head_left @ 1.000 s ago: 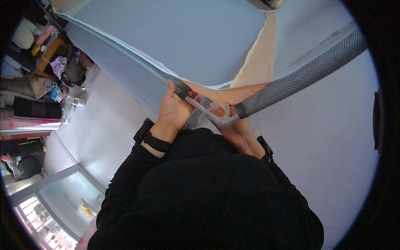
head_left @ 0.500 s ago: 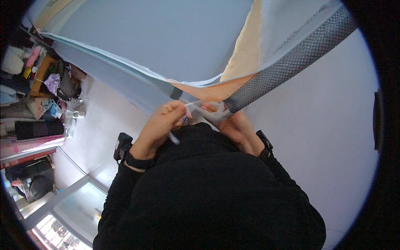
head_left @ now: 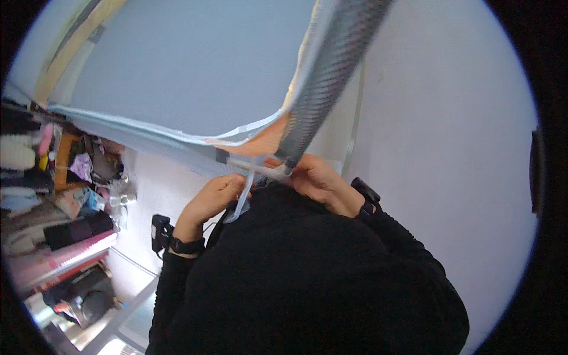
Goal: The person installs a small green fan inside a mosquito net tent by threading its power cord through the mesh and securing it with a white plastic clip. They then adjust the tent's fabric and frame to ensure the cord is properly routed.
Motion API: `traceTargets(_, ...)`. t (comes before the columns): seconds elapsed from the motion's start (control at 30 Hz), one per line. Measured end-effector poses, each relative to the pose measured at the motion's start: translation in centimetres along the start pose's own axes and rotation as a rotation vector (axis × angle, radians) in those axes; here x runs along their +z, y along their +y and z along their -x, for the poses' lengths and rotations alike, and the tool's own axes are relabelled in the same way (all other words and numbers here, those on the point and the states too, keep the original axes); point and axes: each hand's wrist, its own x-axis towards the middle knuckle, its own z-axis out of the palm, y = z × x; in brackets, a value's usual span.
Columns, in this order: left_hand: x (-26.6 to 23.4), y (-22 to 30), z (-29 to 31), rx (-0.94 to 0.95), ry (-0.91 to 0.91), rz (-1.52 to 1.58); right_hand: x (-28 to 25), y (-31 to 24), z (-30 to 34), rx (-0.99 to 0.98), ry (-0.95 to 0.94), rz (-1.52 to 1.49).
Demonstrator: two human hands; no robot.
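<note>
A white ribbon tie [head_left: 243, 200] hangs at the front corner of a blue-grey fabric panel [head_left: 195, 65] with white edging. My left hand [head_left: 210, 201] is closed in a pinch beside the ribbon, thumb and fingertips against it. Right of it, my right hand [head_left: 319, 184] curls round a pale rod-like piece [head_left: 269, 170] just under the corner; some of its fingers are hidden behind. Above the hands the corner carries an orange patch [head_left: 260, 142]. A dark mesh-covered strip [head_left: 331, 71] runs up and right from my right hand.
Clothes, bags and boxes crowd shelves [head_left: 71, 248] along the left. A glass-topped surface with a grey frame [head_left: 142, 307] stands at the lower left. A pale wall-like surface [head_left: 444, 148] fills the right side. Black devices [head_left: 161, 232] are strapped at both wrists.
The view has turned, and the mesh strip now stands more steeply. My left hand has shifted left and down, apart from the right. The ribbon now hangs downward beside the left fingertips.
</note>
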Motion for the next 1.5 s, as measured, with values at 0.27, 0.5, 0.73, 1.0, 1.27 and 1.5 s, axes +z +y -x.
traceTargets(0.27,3.4,-2.1,-4.4,0.269,-0.103,0.99,-1.2,-1.2,-0.2,0.003,-0.038,0.143)
traceTargets(0.5,3.0,-0.5,-2.7,0.093,0.011,0.912,0.4,-2.2,-0.3,-0.72,0.478,1.115)
traceTargets(0.73,2.5,-1.2,-2.7,0.076,-0.002,0.975,-2.2,-6.4,0.5,-1.431,0.342,1.612)
traceTargets(1.0,1.5,-2.5,-3.1,0.076,-0.034,0.945,-3.8,-12.9,0.9,-1.075,0.173,0.448)
traceTargets(1.27,1.3,-2.4,-3.0,0.047,-0.109,1.066,-3.0,-2.5,-2.0,-0.023,0.067,0.233)
traceTargets(1.5,3.6,-0.4,-4.5,0.134,0.196,1.483,-0.3,-0.5,-2.3,0.238,-0.025,-0.289)
